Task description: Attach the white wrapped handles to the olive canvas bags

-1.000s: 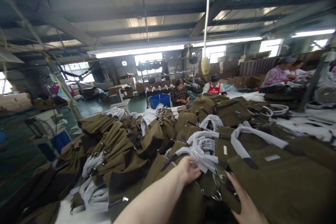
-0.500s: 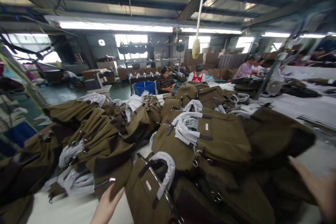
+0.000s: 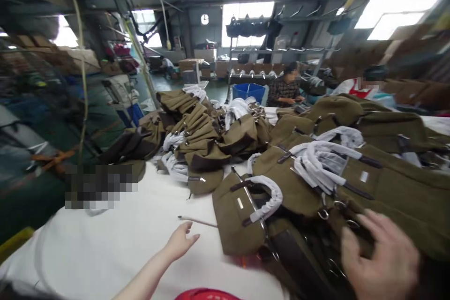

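A white-topped table [image 3: 133, 229] spreads across the foreground, its left part mostly bare. On its right and far side lies a heap of olive bags [image 3: 200, 126], overlapping and slumped. The near bag [image 3: 228, 197] lies at the heap's left front, a metal bar along its mouth and a white-wrapped handle [image 3: 274, 197] arching beside it.

The right hand [image 3: 383, 253], blurred, is open in front of the heap, fingers apart; whether it touches a bag I cannot tell. The left hand [image 3: 181, 241] is open and holds nothing, left of the near bag and just beside a thin rod [image 3: 200, 221]. The step looks like handling bags, between grips; taking the near bag would call for the left hand to reach rightward and close on its edge.

Counted, largest first: one table; bags too overlapped to number; two hands, both apparently free; one wrapped handle visible on the near bag; one rod; one small white label [image 3: 240, 203] on that bag.
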### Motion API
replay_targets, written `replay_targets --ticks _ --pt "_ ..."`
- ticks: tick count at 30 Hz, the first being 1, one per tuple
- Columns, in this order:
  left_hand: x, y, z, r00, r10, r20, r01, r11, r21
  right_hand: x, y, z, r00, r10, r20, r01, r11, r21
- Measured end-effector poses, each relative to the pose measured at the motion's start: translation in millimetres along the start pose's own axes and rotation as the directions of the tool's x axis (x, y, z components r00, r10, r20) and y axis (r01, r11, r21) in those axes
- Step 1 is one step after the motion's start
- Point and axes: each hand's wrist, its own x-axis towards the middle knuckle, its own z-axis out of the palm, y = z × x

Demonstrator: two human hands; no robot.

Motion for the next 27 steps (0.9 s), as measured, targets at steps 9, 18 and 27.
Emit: replay_targets --ticks 9,18,27 --pt "-98 -84 15.6 0.981 -0.169 0.091 0.175 0.982 -0.066 -118 -129 136 0.833 0.138 0.536 -0.229 0.968 0.107" --pt "-154 -113 -5.4 0.963 -0.243 0.117 0.25 0.967 -0.049 -90 -148 116 0.879 -0.04 0.475 -0.016 0.994 0.112" --pt "-173 -133 -50.7 0.964 -0.227 0.136 0.237 0.97 -0.062 -174 -261 135 0.201 -0.291 0.935 -0.326 0.881 0.344"
